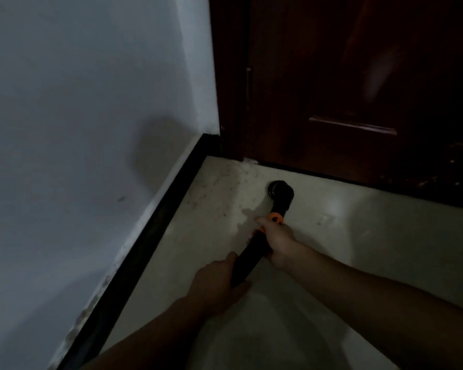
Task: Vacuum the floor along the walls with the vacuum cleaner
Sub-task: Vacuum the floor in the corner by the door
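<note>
A black vacuum cleaner wand (247, 259) with an orange collar (275, 218) slants down to a round black nozzle (280, 192) on the pale floor (385, 236), just in front of the door. My right hand (277, 243) grips the wand right below the orange collar. My left hand (214, 283) holds the wand lower down, fingers wrapped round its near end. The nozzle sits near the corner where the wall meets the door frame. The vacuum's body is out of view.
A grey-white wall (78, 129) with a black skirting board (150, 236) runs along the left. A dark brown wooden door (358, 89) closes off the far side. Dirt specks mark the floor in the corner. The room is dim.
</note>
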A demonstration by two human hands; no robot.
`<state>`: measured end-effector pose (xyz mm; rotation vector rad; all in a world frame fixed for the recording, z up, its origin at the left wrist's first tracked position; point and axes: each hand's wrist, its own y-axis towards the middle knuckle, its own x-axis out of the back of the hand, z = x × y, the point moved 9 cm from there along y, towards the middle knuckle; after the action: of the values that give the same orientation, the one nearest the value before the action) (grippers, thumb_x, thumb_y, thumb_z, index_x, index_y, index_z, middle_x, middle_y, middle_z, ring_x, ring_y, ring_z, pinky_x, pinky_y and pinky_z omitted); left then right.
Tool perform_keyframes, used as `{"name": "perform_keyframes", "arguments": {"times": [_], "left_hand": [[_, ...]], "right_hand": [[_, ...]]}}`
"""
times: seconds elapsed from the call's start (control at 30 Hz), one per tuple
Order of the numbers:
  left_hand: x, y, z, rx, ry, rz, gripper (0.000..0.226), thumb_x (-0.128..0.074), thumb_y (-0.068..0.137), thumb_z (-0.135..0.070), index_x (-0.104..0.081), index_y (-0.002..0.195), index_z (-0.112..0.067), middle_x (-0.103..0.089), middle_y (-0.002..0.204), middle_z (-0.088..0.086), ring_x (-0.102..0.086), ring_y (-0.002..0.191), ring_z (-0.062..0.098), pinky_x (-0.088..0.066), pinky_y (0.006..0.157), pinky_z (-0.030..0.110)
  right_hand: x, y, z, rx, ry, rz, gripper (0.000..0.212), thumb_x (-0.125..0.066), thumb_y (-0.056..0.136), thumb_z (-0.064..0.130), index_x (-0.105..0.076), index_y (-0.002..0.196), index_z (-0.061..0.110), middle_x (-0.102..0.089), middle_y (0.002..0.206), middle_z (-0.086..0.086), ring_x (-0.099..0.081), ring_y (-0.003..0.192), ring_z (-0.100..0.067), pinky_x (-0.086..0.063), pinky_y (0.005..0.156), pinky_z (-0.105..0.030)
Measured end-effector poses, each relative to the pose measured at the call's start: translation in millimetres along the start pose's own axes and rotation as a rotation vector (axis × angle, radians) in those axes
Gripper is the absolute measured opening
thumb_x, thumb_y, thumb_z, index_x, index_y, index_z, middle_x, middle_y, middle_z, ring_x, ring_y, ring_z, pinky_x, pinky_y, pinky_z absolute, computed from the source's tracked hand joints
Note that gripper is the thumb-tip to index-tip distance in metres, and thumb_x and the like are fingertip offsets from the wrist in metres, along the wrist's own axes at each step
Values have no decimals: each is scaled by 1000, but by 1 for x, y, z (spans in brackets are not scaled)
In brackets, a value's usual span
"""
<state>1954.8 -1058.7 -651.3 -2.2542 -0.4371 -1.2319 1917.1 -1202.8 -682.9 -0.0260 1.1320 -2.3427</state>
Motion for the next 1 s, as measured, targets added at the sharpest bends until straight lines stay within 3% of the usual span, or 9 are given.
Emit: {"name": "perform_keyframes", "arguments": {"times": [0.07, 0.13, 0.3, 0.43, 0.53, 0.6, 0.7, 0.83, 1.0], "left_hand": [[10, -11, 10, 22, -165, 14, 36, -38, 93, -61, -50, 106, -30, -64, 97, -7, -60, 84, 10, -43, 67, 28], [14, -28, 36, 103, -206, -32, 39, -31, 98, -54, -53, 120, -30, -62, 117, -5, -58, 106, 11, -45, 88, 28], [-18, -49, 102, 166, 235, 25, 60, -31, 99, -51, -22, 151, -23, -11, 160, 3, -16, 146, 20, -25, 113, 29], [-12, -60, 112, 75, 330, -120, 69, -4, 96, -54, -36, 147, -19, -20, 156, 11, -28, 142, 33, -30, 112, 34], [-18, -64, 117, 56, 304, -176, 60, -16, 100, -45, -45, 142, -14, -36, 150, 14, -38, 136, 35, -22, 113, 38], [-25, -62, 122, 23, 280, -217, 54, -26, 100, -41, -41, 144, -14, -32, 153, 13, -32, 140, 32, -21, 112, 39], [-25, -63, 125, -35, 234, -303, 52, -34, 98, -36, -38, 146, -14, -28, 155, 13, -25, 144, 28, -24, 113, 43], [-28, -62, 126, -56, 223, -327, 50, -30, 100, -32, -41, 144, -11, -29, 155, 13, -26, 144, 28, -26, 112, 43], [-29, -60, 131, -54, 229, -329, 50, -32, 99, -29, -41, 144, -9, -30, 155, 13, -25, 144, 28, -28, 110, 43]], "right_hand": [[5, -10, 2, 24, -29, -36, 28, -70, 88, 12, -56, 109, 0, -60, 69, -15, -60, 51, -26, -55, 52, -35], [18, -18, 11, 87, -78, -103, 28, -67, 89, 8, -57, 112, -3, -56, 65, -15, -55, 45, -25, -52, 45, -32], [27, 2, 42, 193, -153, -151, 34, -63, 91, 11, -57, 119, -7, -59, 74, -19, -54, 47, -25, -50, 43, -29], [2, 19, 55, 200, -198, -111, 34, -63, 91, 11, -57, 120, -5, -57, 65, -16, -54, 43, -24, -51, 43, -31], [-23, 31, 57, 217, -236, -79, 23, -63, 90, 10, -59, 109, -2, -58, 63, -15, -55, 44, -24, -51, 44, -31], [-42, 38, 57, 231, -256, -36, 8, -62, 88, 9, -60, 91, 3, -58, 59, -12, -54, 39, -20, -49, 41, -27], [-65, 49, 55, 246, -269, 20, 13, -62, 87, 7, -56, 76, 6, -56, 47, -6, -52, 34, -16, -47, 38, -25], [-98, 61, 50, 259, -295, 61, 16, -61, 88, 6, -54, 73, 6, -53, 42, -2, -51, 34, -16, -47, 38, -26], [-130, 74, 61, 318, -434, 89, 16, -63, 87, 11, -53, 75, 7, -55, 57, -10, -51, 37, -18, -43, 38, -24]]}}
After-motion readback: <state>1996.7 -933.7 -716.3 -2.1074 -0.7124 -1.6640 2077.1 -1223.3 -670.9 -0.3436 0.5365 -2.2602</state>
